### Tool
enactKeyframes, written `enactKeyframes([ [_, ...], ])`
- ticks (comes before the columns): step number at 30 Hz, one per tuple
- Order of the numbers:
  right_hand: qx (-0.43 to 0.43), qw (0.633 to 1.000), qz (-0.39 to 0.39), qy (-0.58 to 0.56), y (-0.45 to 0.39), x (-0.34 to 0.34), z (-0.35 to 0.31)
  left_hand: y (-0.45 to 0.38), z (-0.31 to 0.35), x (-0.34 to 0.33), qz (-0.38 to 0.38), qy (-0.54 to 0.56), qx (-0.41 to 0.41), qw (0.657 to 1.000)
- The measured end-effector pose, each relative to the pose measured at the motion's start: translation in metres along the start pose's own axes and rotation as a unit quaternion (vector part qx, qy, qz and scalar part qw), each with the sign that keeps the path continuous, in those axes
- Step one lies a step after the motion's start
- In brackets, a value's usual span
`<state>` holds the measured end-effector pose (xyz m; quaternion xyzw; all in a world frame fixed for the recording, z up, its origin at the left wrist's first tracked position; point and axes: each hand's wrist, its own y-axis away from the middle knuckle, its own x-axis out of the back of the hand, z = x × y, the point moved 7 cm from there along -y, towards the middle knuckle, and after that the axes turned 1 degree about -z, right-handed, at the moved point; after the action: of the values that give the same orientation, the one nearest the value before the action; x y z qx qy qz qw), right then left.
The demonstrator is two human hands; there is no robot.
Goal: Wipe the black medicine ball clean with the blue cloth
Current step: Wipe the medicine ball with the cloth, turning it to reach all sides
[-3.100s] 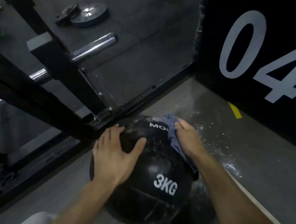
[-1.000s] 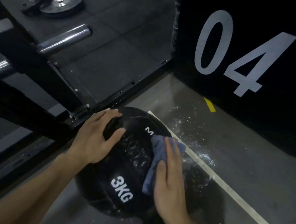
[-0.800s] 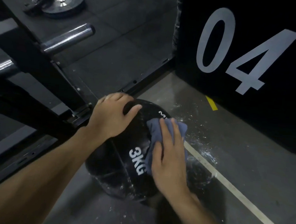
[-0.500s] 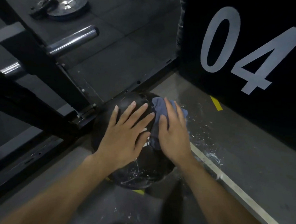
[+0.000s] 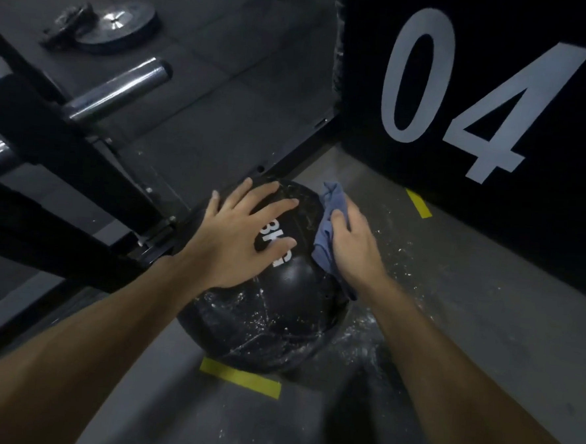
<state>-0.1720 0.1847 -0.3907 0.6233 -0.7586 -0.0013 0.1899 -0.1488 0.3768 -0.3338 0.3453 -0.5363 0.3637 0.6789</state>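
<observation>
The black medicine ball (image 5: 272, 309) sits on the grey floor (image 5: 483, 336) under both hands, its lower face flecked with wet droplets. The left hand (image 5: 235, 239) lies flat on top of it with fingers spread and straight, gripping nothing; white lettering shows beneath the thumb, part of "3KG", with some of it covered. Just right of that hand, the right hand (image 5: 355, 249) presses the blue cloth (image 5: 328, 231) against the ball's right side, fingers curled over the bunched fabric. Beyond the right hand stands a black panel (image 5: 475, 198) printed with a large white "04". A yellow tape strip (image 5: 241, 378) lies nearer than the ball.
</observation>
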Motion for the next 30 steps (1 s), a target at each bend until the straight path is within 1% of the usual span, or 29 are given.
enactKeyframes([
  [2,0.012,1.000,0.003,0.003,0.010,-0.004,0.001,0.001,-0.005,0.003,-0.006,0.018,0.012,1.000],
  [5,0.064,0.998,0.005,0.019,0.031,-0.010,0.004,0.003,-0.010,0.004,0.000,0.042,0.020,0.999],
  [11,0.116,0.991,0.036,0.061,0.082,-0.028,0.017,-0.006,-0.018,0.007,0.007,0.068,0.035,0.997],
  [14,0.133,0.980,0.048,0.141,0.112,-0.040,0.021,-0.007,-0.021,0.005,0.009,0.073,0.036,0.997],
  [16,0.174,0.957,0.057,0.226,0.131,-0.050,0.019,-0.008,-0.022,0.004,0.009,0.075,0.042,0.996],
  [18,0.200,0.945,0.054,0.254,0.135,-0.058,0.016,-0.008,-0.021,0.004,0.008,0.079,0.043,0.996],
  [20,0.179,0.953,0.059,0.238,0.118,-0.053,0.013,-0.006,-0.018,0.003,0.008,0.080,0.047,0.996],
  [23,0.116,0.972,0.055,0.198,0.083,-0.035,0.006,-0.003,-0.019,0.008,0.011,0.061,0.056,0.997],
  [27,0.028,0.996,0.038,0.080,0.026,-0.011,-0.001,0.002,-0.018,0.023,0.030,-0.066,-0.016,0.997],
  [28,0.015,0.997,0.030,0.069,0.021,-0.007,0.000,0.003,-0.017,0.021,0.028,-0.056,-0.013,0.998],
  [30,0.029,0.994,0.012,0.106,0.020,-0.006,0.004,0.003,-0.017,0.013,0.025,0.022,0.024,0.999],
])
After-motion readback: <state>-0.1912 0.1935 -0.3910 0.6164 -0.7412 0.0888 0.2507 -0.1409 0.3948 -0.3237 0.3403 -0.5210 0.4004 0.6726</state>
